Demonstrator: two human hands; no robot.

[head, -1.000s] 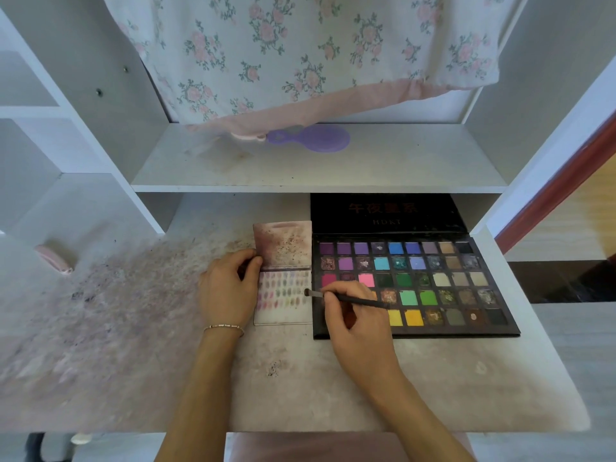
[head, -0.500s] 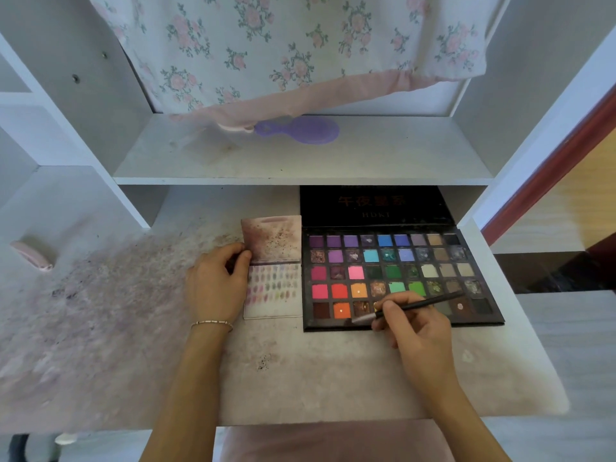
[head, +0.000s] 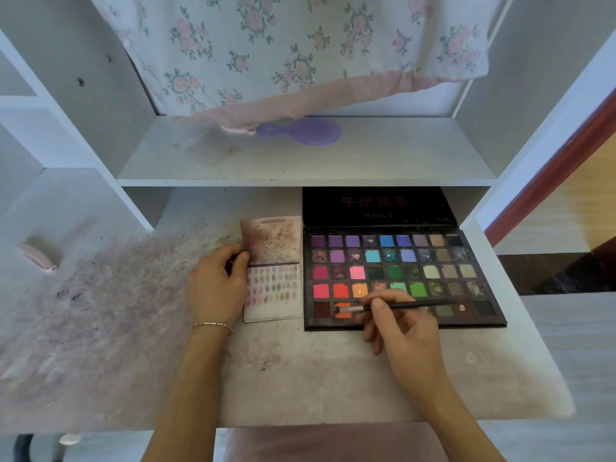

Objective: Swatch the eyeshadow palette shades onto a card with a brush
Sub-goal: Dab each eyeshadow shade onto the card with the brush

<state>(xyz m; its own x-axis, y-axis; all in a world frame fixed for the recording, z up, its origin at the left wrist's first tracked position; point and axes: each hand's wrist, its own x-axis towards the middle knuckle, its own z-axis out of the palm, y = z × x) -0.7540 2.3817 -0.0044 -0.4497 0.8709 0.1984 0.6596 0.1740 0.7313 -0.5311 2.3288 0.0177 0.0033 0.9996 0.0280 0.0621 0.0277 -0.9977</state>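
A black eyeshadow palette (head: 403, 278) with many coloured pans lies open on the desk, its lid standing up at the back. To its left lies a folded white card (head: 274, 296) with rows of small colour swatches on its lower half. My left hand (head: 216, 285) rests on the card's left edge, thumb on the fold. My right hand (head: 405, 331) pinches a thin black brush (head: 393, 307); the pale brush tip touches the orange pan in the bottom row, second from the left.
The desk top (head: 133, 328) is stained with powder on the left. A pink object (head: 36, 256) lies at far left. A purple hairbrush (head: 300, 131) lies on the shelf above, under a floral cloth (head: 300, 45). A pink stool seat (head: 333, 441) sits below the desk edge.
My right hand carried the brush from the card's right edge down to the palette's bottom row, then slid the tip left onto the orange pan. My left hand stayed on the card.
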